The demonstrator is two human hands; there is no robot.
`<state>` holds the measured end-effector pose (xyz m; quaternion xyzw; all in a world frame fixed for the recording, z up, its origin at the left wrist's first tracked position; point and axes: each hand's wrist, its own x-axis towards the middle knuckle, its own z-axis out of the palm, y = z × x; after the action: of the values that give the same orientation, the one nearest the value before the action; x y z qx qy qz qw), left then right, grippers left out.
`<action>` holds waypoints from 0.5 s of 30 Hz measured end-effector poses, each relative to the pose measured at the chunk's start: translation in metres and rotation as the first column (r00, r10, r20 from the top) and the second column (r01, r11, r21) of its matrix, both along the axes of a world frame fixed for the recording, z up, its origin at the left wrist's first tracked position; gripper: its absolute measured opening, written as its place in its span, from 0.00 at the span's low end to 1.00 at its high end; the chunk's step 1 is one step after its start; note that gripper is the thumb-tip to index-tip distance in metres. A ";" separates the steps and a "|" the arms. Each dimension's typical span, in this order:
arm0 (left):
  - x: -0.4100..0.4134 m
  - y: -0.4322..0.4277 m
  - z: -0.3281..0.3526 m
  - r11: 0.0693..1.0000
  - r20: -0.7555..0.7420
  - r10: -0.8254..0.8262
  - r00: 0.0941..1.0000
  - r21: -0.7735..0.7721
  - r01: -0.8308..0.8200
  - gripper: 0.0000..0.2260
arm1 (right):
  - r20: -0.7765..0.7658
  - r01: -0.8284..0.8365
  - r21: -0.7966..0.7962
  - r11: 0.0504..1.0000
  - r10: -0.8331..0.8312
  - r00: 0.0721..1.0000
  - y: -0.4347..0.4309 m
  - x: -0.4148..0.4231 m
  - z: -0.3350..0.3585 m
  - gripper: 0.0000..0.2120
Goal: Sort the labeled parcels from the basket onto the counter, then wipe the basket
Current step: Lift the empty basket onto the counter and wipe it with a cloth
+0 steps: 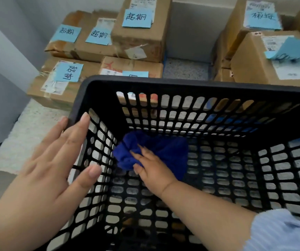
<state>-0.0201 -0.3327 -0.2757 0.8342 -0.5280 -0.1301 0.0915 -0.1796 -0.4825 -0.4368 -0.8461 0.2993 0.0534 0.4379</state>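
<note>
Left hand (pixel 42 171) spread flat, fingers released, against the black basket (pixel 181 84) wall; right hand (pixel 152 169) inside, fingers pressing the blue cloth (pixel 163 147) into the corner.

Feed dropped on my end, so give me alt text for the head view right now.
The right hand presses a blue cloth into the bottom of the black basket, while the left hand braces its left wall. Behind, cardboard parcels with blue labels sit in two groups.
</note>
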 end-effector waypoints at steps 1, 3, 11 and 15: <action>-0.003 -0.003 0.002 0.999 -0.006 -0.019 1.000 -0.029 0.019 0.33 | -0.011 -0.045 -0.035 0.998 0.044 0.999 0.009 0.016 -0.001 0.25; -0.004 -0.003 0.003 0.993 0.026 -0.051 0.998 -0.104 0.053 0.32 | -0.105 -0.156 -0.223 0.962 0.136 0.985 0.021 0.034 -0.010 0.26; -0.014 -0.006 0.022 0.984 -0.074 -0.090 0.993 -0.162 0.077 0.32 | -0.301 -0.502 -0.404 0.765 0.407 0.862 -0.002 -0.002 -0.018 0.26; -0.011 -0.005 0.023 0.985 -0.107 -0.045 0.993 -0.172 0.026 0.30 | -0.362 -0.529 -0.357 0.770 0.407 0.838 -0.021 -0.043 -0.002 0.25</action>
<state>-0.0312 -0.3374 -0.2526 0.8053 -0.5461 -0.1320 0.1893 -0.2228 -0.5037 -0.4390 -0.9557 0.1366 0.2043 0.1621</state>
